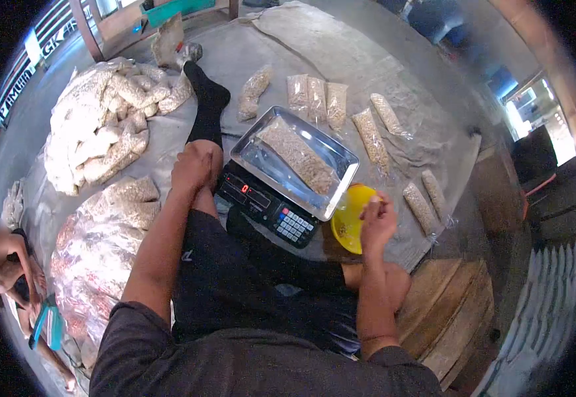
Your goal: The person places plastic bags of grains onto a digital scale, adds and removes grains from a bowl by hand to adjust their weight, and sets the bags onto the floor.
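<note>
My left hand [191, 169] rests on my bare left leg, just above the black sock, and holds no object. Over the rim of a yellow bowl [349, 221], my right hand [377, 221] has its fingers curled together; what they hold, if anything, is too small to tell. A few pale bits lie in the bowl. Between my legs stands a digital scale [261, 210] with a lit red 0. On its metal tray [245, 147] lies a clear plastic bag of pale pieces [298, 155], slanting down to the right.
Several filled clear bags [370, 139] lie on the grey sheet [314, 40] beyond the scale and to its right. Large heaps of bags [96, 126] stand at left. Another person [20, 264] crouches at far left. Wooden boards [450, 311] are at lower right.
</note>
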The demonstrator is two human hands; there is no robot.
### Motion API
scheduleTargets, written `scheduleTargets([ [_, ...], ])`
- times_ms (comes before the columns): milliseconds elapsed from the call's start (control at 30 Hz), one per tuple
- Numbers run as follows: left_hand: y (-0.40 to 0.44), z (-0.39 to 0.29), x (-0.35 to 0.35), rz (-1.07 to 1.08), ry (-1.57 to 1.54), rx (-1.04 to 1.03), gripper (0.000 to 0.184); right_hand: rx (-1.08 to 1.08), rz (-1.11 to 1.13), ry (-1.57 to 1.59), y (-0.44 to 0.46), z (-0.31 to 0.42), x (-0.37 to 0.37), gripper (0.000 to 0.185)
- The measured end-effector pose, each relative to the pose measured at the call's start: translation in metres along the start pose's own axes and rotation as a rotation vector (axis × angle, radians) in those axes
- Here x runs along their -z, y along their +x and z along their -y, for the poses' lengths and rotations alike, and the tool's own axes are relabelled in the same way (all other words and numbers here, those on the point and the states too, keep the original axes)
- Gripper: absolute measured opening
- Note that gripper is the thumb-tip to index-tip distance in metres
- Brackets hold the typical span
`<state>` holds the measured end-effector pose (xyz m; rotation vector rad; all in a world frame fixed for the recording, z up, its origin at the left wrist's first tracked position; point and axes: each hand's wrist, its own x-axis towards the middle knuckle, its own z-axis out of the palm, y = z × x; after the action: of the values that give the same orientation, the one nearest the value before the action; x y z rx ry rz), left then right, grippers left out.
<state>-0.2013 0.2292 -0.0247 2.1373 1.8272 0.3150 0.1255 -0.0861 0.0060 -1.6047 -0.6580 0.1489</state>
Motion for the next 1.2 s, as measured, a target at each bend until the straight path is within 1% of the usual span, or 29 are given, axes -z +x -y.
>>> scheduleTargets([
  [67,-0.002,-0.002,-0.001,0.014,0.016,0.020,0.068,0.040,-0.143,0.036,0.003,0.024,0.017,0.024],
  [100,-0.001,-0.004,-0.001,0.016,0.022,0.029,0.068,0.043,-0.152,0.058,0.004,0.027,0.021,0.024],
  [167,0.022,0.027,-0.038,-0.045,0.080,-0.091,0.068,0.054,-0.163,0.106,0.006,0.028,0.029,0.024],
  [200,0.026,0.035,-0.047,-0.066,0.103,-0.144,0.067,0.086,-0.086,-0.170,0.009,0.005,0.035,0.028],
  [233,0.030,0.042,-0.055,-0.089,0.127,-0.197,0.066,0.118,0.001,-0.445,0.014,-0.038,0.045,0.031],
  [267,0.028,0.042,-0.056,-0.105,0.146,-0.246,0.065,0.153,0.095,-0.714,0.016,-0.066,0.051,0.034],
  [300,0.023,0.042,-0.052,-0.110,0.142,-0.237,0.065,-0.049,0.270,-0.747,0.012,-0.073,0.055,0.045],
  [333,0.015,0.039,-0.045,-0.114,0.137,-0.228,0.064,-0.104,0.339,-0.740,0.009,-0.067,0.051,0.046],
  [400,-0.002,0.021,-0.028,-0.087,0.071,-0.111,0.062,-0.219,0.469,-0.730,0.005,-0.050,0.050,0.048],
  [433,-0.019,0.000,-0.002,-0.039,0.036,-0.023,0.062,-0.232,0.527,-0.729,0.005,-0.045,0.048,0.049],
  [500,-0.019,0.000,-0.002,-0.016,0.046,-0.006,0.065,-0.256,0.632,-0.733,0.011,-0.039,0.046,0.051],
  [600,-0.020,-0.002,-0.003,-0.024,0.053,-0.027,0.069,0.026,0.651,-0.851,0.006,-0.069,0.053,0.053],
  [633,-0.019,-0.002,-0.004,-0.031,0.056,-0.043,0.071,0.023,0.699,-0.891,0.005,-0.075,0.052,0.052],
  [700,0.004,0.029,-0.029,-0.036,0.167,-0.123,0.074,0.003,0.786,-0.980,0.008,-0.089,0.050,0.050],
  [733,0.004,0.024,-0.033,-0.014,0.176,-0.131,0.074,-0.149,0.768,-0.904,0.007,-0.125,0.045,0.049],
  [767,0.005,0.019,-0.037,0.008,0.185,-0.140,0.074,-0.194,0.787,-0.913,0.006,-0.131,0.042,0.048],
  [800,-0.011,0.002,-0.011,0.046,0.154,-0.103,0.074,-0.238,0.805,-0.922,0.004,-0.136,0.039,0.047],
  [833,-0.022,-0.012,0.003,0.080,0.127,-0.061,0.073,-0.172,0.876,-1.009,-0.001,-0.106,0.031,0.046],
  [933,-0.030,-0.014,0.002,0.015,0.159,-0.057,0.068,-0.320,0.907,-0.839,0.002,-0.077,0.029,0.043],
  [1033,-0.024,0.001,-0.006,0.004,0.187,-0.112,0.065,-0.043,0.719,-0.913,0.003,-0.082,0.025,0.041],
  [1100,0.000,0.032,-0.037,-0.023,0.260,-0.206,0.066,-0.112,0.758,-0.880,0.009,-0.102,0.029,0.040],
  [1167,0.009,0.039,-0.042,-0.031,0.307,-0.269,0.066,-0.183,0.768,-0.806,0.013,-0.100,0.031,0.040],
  [1200,0.005,0.037,-0.039,-0.023,0.323,-0.281,0.065,-0.224,0.767,-0.744,0.012,-0.082,0.036,0.040],
])
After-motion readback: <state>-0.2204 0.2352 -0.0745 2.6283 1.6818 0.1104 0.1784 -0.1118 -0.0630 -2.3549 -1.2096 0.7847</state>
